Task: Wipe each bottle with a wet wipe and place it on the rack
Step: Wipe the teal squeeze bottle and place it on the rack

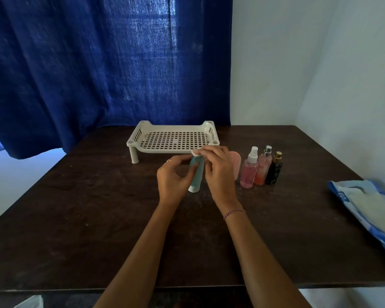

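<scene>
Your left hand point(176, 176) grips the teal tube point(197, 174) cap-down to steady it — rack point(173, 138) just beyond at twelve o'clock — so your right hand point(218, 172), pinching the wet wipe point(196, 152), can rub its top.

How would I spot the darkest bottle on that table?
Find the white slotted rack at the back of the dark table. Just right of it three small bottles stand in a row; the black bottle is the rightmost. It alone is dark with a gold cap, while the white-capped bottle and silver-capped bottle are pink.
</scene>
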Motion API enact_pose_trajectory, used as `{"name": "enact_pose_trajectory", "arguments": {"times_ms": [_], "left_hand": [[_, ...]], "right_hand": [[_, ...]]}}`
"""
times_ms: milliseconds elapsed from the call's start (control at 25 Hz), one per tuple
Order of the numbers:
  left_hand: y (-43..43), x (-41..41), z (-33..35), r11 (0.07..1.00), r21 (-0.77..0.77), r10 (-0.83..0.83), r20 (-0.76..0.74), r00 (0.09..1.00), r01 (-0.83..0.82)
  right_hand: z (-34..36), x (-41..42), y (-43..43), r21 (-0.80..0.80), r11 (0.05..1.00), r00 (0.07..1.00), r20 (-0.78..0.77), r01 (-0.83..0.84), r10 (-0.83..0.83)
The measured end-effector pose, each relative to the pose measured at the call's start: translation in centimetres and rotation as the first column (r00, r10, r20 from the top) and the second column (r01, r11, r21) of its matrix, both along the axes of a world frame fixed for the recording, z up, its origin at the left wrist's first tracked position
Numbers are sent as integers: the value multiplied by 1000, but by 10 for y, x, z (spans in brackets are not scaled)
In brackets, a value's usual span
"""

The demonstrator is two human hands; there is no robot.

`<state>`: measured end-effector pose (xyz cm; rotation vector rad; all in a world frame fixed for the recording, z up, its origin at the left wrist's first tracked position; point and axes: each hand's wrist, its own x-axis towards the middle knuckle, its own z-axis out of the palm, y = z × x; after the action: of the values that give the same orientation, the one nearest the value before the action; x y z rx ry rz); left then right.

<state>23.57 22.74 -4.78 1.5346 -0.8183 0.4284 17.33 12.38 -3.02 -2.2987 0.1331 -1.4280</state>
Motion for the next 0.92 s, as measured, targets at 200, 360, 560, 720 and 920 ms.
{"name": "enact_pose_trajectory", "arguments": {"times_ms": [200,360,560,720,920], "left_hand": [[-1,6,1,941,-111,-338,-231,912,321],[-1,7,5,863,-227,-505,-381,775,451],[1,5,8,853,-246,-522,-392,758,460],[1,2,11,893,-212,-449,-342,825,398],[1,4,9,917,-156,-399,-315,861,368]], "right_hand": [[1,-1,-1,23,1000,1000,3,1,-1],[0,-2,-1,46,998,999,-6,-36,37],[-1,-4,0,85,991,993,-56,-103,108],[0,-7,1,73,993,994,-52,-95,99],[-2,-11,1,88,993,994,-62,-84,89]]}}
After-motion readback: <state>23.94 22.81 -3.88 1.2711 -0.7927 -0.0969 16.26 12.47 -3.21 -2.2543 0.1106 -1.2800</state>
